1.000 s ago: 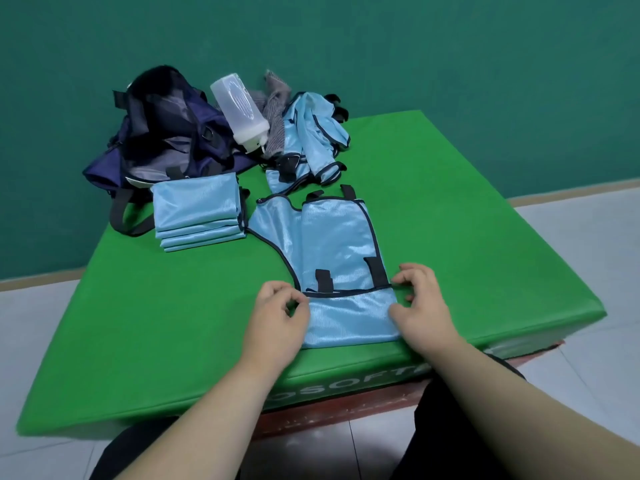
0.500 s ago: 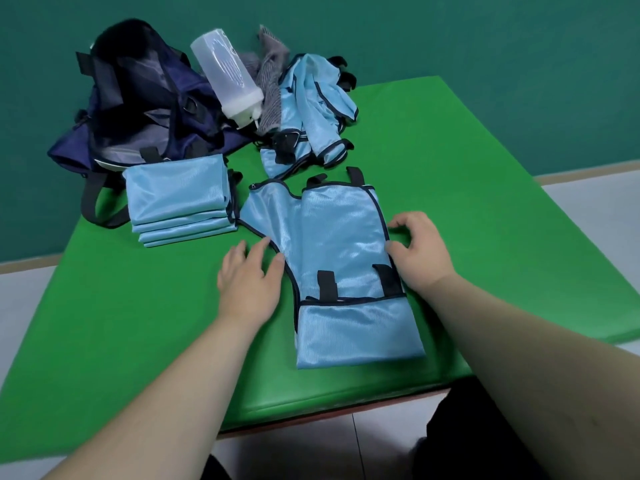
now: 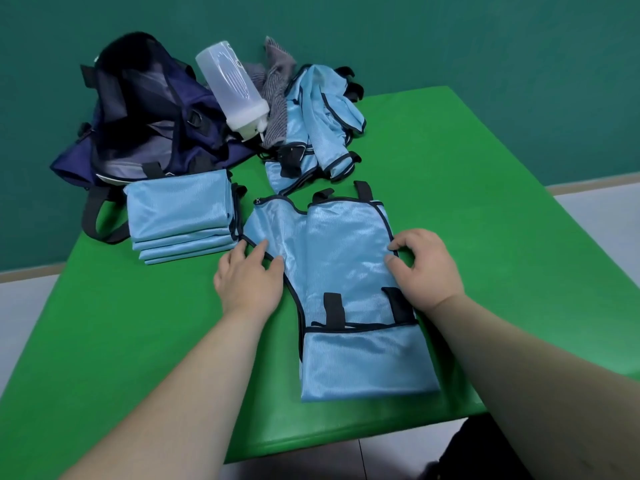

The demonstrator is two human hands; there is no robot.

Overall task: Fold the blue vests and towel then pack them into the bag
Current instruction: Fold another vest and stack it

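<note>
A light blue vest [image 3: 334,252] with black trim lies flat on the green table [image 3: 485,202], its bottom end folded up near the front edge. My left hand [image 3: 247,280] rests on the vest's left trim with straight fingers. My right hand [image 3: 424,270] curls at the right edge, finger and thumb pinching the trim. A stack of folded blue vests [image 3: 180,213] sits to the left. A heap of unfolded blue vests [image 3: 322,123] lies behind, beside a grey striped towel [image 3: 277,98]. The navy bag [image 3: 145,116] stands open at the back left.
A clear plastic bottle [image 3: 232,88] leans on the bag, tipped toward the towel. The bag's black strap [image 3: 100,220] loops over the table's left side. Bare green surface spreads to the right and front left. A green wall stands behind.
Both hands have moved from the vest's folded bottom end up along its sides to the middle. The left hand now lies on the left trim and the right holds the right edge.
</note>
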